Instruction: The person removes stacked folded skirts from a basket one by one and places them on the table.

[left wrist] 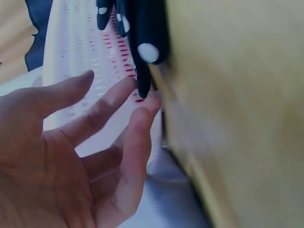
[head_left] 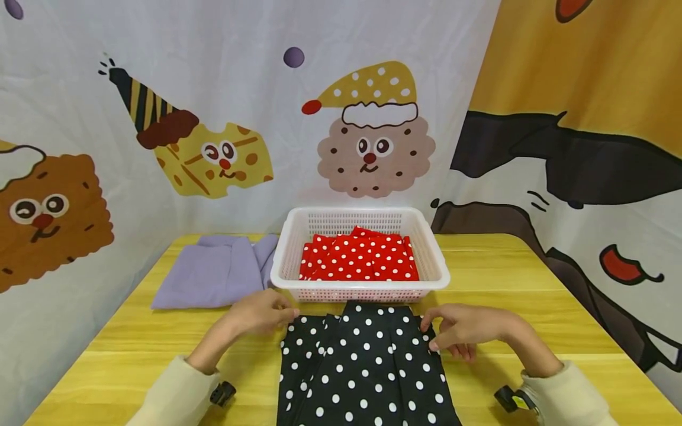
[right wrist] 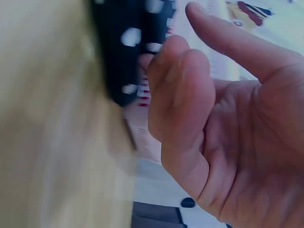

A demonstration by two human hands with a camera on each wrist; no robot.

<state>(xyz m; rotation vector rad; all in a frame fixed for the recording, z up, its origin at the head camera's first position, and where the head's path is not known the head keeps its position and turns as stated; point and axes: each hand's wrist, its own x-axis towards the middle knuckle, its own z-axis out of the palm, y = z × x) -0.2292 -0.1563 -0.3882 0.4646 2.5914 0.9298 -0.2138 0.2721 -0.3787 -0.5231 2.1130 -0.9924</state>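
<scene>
The black polka-dot cloth [head_left: 364,373] lies folded in front of me on the counter [head_left: 495,266], just this side of the white basket [head_left: 360,285], with its middle section reaching further toward the basket than the two corners. My left hand [head_left: 263,312] is at the far left corner and my right hand [head_left: 469,325] is at the far right edge, the two well apart with the cloth's width between them. Neither is clenched: in the wrist views each thumb stands off from the fingers, and the fingertips only meet the borders lightly, though on the right I cannot tell how much of the fabric they touch. I judge this to be a straightening and folding step, so I'd do well to work both corners evenly, drawing outward with equal light tension until the creases on the left side lie flat. Those layers there look uneven, so I'd line up their edges before any further fold, and tuck that projecting middle part square. A gentle touch should serve, since thin cloth like this probably slides and bunches if pushed. The red polka-dot cloth [head_left: 367,257] folded inside the basket gives a fair guide to width, while the lilac cloth [head_left: 210,275] lies to the basket's left, out of my way
</scene>
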